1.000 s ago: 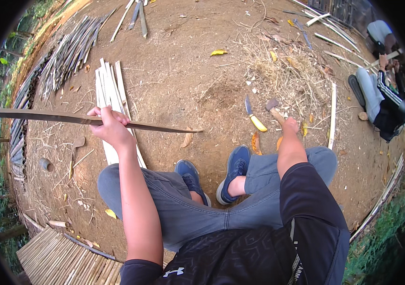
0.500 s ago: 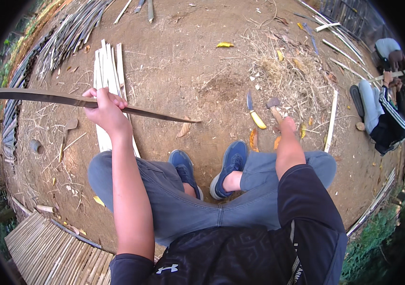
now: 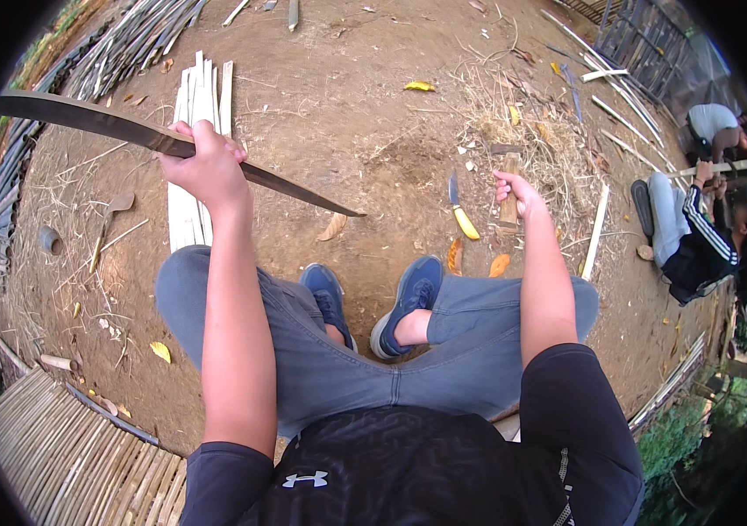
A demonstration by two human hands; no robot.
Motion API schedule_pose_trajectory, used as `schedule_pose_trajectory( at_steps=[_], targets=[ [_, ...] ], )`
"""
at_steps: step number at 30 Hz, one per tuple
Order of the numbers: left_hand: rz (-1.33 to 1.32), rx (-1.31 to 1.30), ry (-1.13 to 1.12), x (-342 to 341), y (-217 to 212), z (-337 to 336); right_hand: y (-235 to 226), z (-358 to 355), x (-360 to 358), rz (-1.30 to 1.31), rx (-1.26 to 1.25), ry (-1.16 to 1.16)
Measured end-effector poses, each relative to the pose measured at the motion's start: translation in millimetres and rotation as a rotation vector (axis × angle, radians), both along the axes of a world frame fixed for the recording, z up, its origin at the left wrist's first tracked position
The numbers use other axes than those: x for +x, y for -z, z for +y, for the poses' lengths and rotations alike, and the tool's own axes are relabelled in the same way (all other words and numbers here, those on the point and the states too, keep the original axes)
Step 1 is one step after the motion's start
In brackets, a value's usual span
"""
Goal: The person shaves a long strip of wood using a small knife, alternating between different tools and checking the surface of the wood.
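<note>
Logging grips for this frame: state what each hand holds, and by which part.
Left hand grips a long dark bamboo strip near its middle. Right hand rests on a wooden block.

A single fisheye view looks steeply down from the person's head, facing forward over the lap and shoes to the dirt ground, with forearms rising from the lower edge. The left hand [image 3: 207, 167] sits close, upper left of centre, and the right hand [image 3: 514, 188] right of centre, a little farther out. Beyond the hands the ground [image 3: 347, 105] curves up toward the dark round rim, and far right of the right hand a seated person [image 3: 698, 250] appears small.
</note>
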State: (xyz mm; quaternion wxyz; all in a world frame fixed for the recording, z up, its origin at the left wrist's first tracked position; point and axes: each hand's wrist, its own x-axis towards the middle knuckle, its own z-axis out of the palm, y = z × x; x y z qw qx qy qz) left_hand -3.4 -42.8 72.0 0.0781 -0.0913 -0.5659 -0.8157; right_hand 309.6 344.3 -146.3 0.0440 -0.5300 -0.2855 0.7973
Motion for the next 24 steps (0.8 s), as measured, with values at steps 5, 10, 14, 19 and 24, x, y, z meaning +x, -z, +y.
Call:
schedule_pose_trajectory(
  at_steps=[5, 10, 14, 19, 24],
  targets=[
    [0.029, 0.056, -0.067, -4.5, 7.7, -8.3, -59.0, -58.3, -38.3, -0.313, 0.475, -0.315],
    [0.004, 0.068, -0.121, -9.2, 28.4, 4.2, -105.1, -164.2, -58.5, -0.132, 0.697, -0.418],
    [-0.063, 0.038, -0.182, -0.4, 23.4, 13.3, -87.7, -224.1, -85.6, -0.049, 0.749, -0.603],
    [-0.033, -0.06, -0.141, 0.3, 25.2, 11.9, -62.2, -277.2, -115.5, -0.008, 0.928, -0.648],
    [0.0, -0.029, -0.129, -4.3, 35.0, 9.1, -60.7, -278.9, -125.5, -0.044, 0.875, -0.618]
  ],
)
